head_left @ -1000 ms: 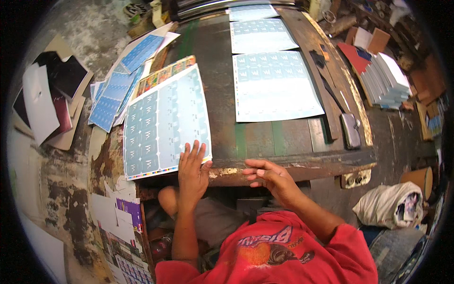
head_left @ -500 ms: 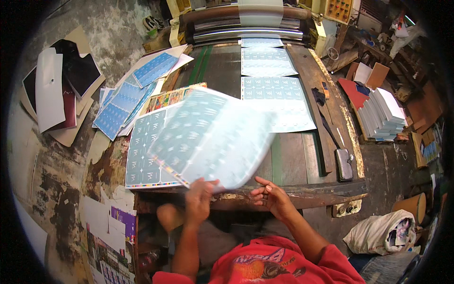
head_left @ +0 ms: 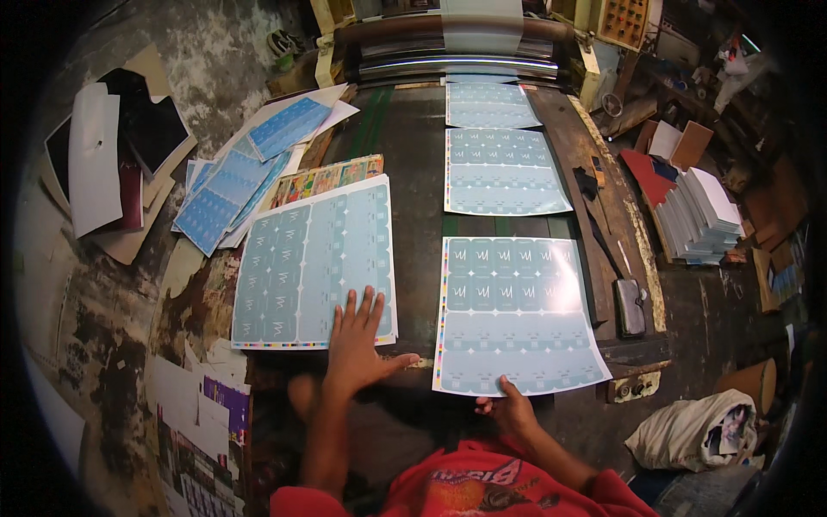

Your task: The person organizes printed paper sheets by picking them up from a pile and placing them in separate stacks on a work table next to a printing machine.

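Note:
My left hand (head_left: 357,336) lies spread, its fingers on the lower right part of a stack of printed sheets (head_left: 289,267) at the left of the table. In my right hand (head_left: 510,407) is the near edge of a single printed sheet (head_left: 521,332), pinched with the thumb on top and the fingers underneath. This sheet is pale grey-green with rows of white script marks and a colour strip down its left side. Its near end reaches past the table's front edge. Beyond it, another printed sheet (head_left: 504,177) lies flat, and more trail back toward the rollers (head_left: 457,67).
Blue printed sheets (head_left: 215,194) lie in a loose pile at the left. A dark wooden rail (head_left: 590,258) and a grey oblong case (head_left: 630,308) are along the right side. Stacked paper (head_left: 698,207) stands farther right, above a white sack (head_left: 693,431).
The sheet swung leftward earlier now lies on the left stack, with my left hand spread on it. My right hand has taken hold of another sheet. The sheets from the rollers have come nearer.

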`<move>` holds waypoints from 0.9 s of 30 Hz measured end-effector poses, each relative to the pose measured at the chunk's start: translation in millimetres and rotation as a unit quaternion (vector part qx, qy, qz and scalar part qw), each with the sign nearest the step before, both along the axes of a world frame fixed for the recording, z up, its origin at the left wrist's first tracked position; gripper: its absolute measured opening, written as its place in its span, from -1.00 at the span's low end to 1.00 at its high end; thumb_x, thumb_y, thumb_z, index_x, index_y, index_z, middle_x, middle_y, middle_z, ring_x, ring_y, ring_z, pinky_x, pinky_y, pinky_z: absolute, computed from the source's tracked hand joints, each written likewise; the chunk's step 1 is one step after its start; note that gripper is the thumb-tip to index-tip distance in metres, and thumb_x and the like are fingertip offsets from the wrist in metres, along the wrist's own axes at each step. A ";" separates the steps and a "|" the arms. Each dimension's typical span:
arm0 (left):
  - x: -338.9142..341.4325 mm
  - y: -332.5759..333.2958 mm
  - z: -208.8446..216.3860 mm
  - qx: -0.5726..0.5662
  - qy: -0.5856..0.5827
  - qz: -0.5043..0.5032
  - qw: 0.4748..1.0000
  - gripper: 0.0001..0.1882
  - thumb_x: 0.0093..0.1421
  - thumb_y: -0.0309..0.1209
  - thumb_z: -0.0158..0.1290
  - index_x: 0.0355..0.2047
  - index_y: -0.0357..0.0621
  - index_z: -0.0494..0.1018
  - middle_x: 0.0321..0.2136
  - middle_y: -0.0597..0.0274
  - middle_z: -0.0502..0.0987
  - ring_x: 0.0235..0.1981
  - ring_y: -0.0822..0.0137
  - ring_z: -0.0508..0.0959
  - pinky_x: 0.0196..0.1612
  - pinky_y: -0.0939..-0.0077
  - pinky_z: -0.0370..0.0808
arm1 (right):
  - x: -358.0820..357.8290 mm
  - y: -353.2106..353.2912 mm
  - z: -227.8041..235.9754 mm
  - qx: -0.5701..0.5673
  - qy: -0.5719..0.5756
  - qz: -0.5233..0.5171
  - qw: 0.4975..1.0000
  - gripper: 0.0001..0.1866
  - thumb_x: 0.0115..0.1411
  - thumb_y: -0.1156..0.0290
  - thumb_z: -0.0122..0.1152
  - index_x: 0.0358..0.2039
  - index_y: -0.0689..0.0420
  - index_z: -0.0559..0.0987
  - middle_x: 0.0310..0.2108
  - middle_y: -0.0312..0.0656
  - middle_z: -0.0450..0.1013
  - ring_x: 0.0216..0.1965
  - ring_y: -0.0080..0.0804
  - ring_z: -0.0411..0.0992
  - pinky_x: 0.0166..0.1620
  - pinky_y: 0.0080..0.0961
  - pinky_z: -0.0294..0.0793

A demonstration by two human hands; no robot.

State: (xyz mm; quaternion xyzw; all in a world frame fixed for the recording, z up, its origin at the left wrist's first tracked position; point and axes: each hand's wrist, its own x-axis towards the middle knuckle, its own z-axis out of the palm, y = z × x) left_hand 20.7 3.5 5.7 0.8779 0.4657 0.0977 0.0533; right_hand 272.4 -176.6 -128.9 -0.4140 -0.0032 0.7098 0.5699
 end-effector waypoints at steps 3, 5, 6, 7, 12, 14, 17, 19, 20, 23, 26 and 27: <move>-8.6 -3.3 -10.0 0.000 -0.033 -0.006 0.999 -0.04 0.13 0.29 -0.02 0.32 -0.18 0.13 0.37 -0.03 0.02 0.40 -0.14 -0.07 0.35 -0.13 -0.14 | 1.7 15.2 14.7 -0.012 -0.007 -0.010 1.000 -0.44 0.34 -0.06 -0.07 -0.03 0.27 0.37 -0.42 0.02 0.50 -0.48 -0.34 0.44 -0.15 -0.20 0.49; -12.9 0.3 -11.3 -0.011 -0.104 -0.017 0.994 -0.21 0.22 0.19 -0.06 0.21 -0.22 0.28 0.30 -0.07 0.17 0.37 -0.13 0.02 0.34 -0.11 -0.08 | 12.2 36.8 11.5 -0.007 -0.009 -0.015 1.000 -0.41 0.34 -0.09 -0.08 -0.05 0.29 0.38 -0.43 0.01 0.50 -0.48 -0.34 0.44 -0.15 -0.20 0.50; -15.0 0.9 -12.2 -0.015 -0.140 -0.020 0.990 -0.29 0.26 0.13 -0.07 0.16 -0.23 0.35 0.26 -0.08 0.25 0.36 -0.12 0.06 0.34 -0.11 -0.04 | 16.8 48.9 14.4 -0.004 -0.011 -0.014 1.000 -0.39 0.33 -0.10 -0.09 -0.06 0.30 0.38 -0.43 0.01 0.50 -0.48 -0.34 0.44 -0.14 -0.21 0.50; -15.6 1.4 -15.5 -0.013 -0.188 -0.005 0.982 -0.36 0.29 0.07 -0.08 0.09 -0.26 0.40 0.16 -0.08 0.35 0.30 -0.12 0.17 0.32 -0.10 0.00 | 19.1 61.0 18.1 0.000 -0.026 -0.020 0.999 -0.38 0.34 -0.12 -0.12 -0.08 0.32 0.39 -0.38 0.00 0.50 -0.46 -0.35 0.44 -0.15 -0.23 0.50; -9.5 5.2 -8.8 -0.155 -0.573 0.250 0.765 -0.56 0.35 -0.15 -0.07 -0.14 -0.35 0.53 -0.27 -0.01 0.62 -0.13 -0.06 0.58 0.25 -0.08 0.17 | 30.1 103.4 8.1 0.032 -0.068 -0.075 0.994 -0.44 0.37 -0.08 -0.17 -0.01 0.23 0.34 -0.23 -0.05 0.50 -0.36 -0.36 0.44 -0.17 -0.26 0.50; -3.7 -1.2 -5.4 -0.075 -0.545 0.177 0.816 -0.65 0.34 -0.22 -0.06 -0.21 -0.29 0.56 -0.35 0.07 0.63 -0.30 0.08 0.61 0.24 -0.07 0.18 | 29.8 107.9 6.2 0.031 -0.072 -0.095 0.992 -0.46 0.38 -0.06 -0.18 0.04 0.18 0.30 -0.21 -0.06 0.49 -0.33 -0.36 0.43 -0.18 -0.25 0.50; -2.3 -33.4 -16.0 -0.011 -0.330 0.014 0.944 -0.74 0.31 -0.26 0.00 -0.28 -0.16 0.59 -0.33 0.13 0.64 -0.23 0.19 0.62 0.28 -0.08 0.11 | 10.5 89.8 51.8 0.009 -0.070 -0.075 0.995 -0.34 0.28 -0.20 -0.10 0.13 0.10 0.22 -0.15 -0.08 0.47 -0.29 -0.34 0.41 -0.18 -0.21 0.50; 9.2 -49.7 -8.0 -0.079 -0.314 -0.098 0.941 -0.81 0.27 -0.28 0.05 -0.28 -0.07 0.60 -0.31 0.19 0.64 -0.14 0.23 0.61 0.30 -0.10 0.05 | 16.9 73.5 58.4 0.087 -0.054 0.001 0.995 -0.22 0.19 -0.28 -0.02 0.15 0.13 0.23 -0.19 -0.11 0.45 -0.30 -0.33 0.41 -0.17 -0.25 0.50; 12.7 -53.8 -9.1 -0.103 -0.313 -0.162 0.930 -0.83 0.26 -0.28 0.07 -0.27 -0.03 0.60 -0.29 0.21 0.65 -0.08 0.23 0.59 0.31 -0.12 0.02 | 22.9 64.7 54.0 0.135 0.022 0.049 0.989 -0.28 0.17 -0.14 0.13 0.12 0.17 0.28 -0.23 -0.15 0.43 -0.33 -0.37 0.43 -0.27 -0.35 0.50; 14.4 -59.9 1.5 -0.119 -0.291 -0.220 0.923 -0.80 0.21 -0.20 0.12 -0.22 0.05 0.59 -0.22 0.28 0.64 0.05 0.15 0.53 0.32 -0.17 -0.01 | 31.8 34.6 46.8 0.064 -0.095 0.028 0.993 -0.55 0.17 0.25 0.23 0.01 0.19 0.38 -0.28 -0.17 0.45 -0.37 -0.40 0.44 -0.50 -0.49 0.36; 7.9 -34.5 -1.5 -0.022 -0.246 -0.128 0.960 -0.45 0.04 0.09 0.20 -0.09 -0.02 0.55 0.03 0.23 0.53 0.18 -0.08 0.38 0.29 -0.19 0.04 | 40.5 -1.4 22.2 0.000 -0.078 0.015 0.997 -0.60 0.22 0.30 0.17 -0.01 0.23 0.39 -0.30 -0.15 0.45 -0.41 -0.38 0.44 -0.48 -0.53 0.36; 5.4 -24.3 -1.1 0.030 -0.218 -0.066 0.973 -0.40 0.01 0.10 0.22 -0.08 -0.07 0.54 0.04 0.18 0.52 0.20 -0.07 0.36 0.28 -0.15 0.08 | 35.8 -12.3 23.0 -0.006 -0.054 0.004 0.999 -0.60 0.23 0.30 0.16 -0.01 0.27 0.38 -0.32 -0.11 0.46 -0.46 -0.35 0.43 -0.44 -0.49 0.40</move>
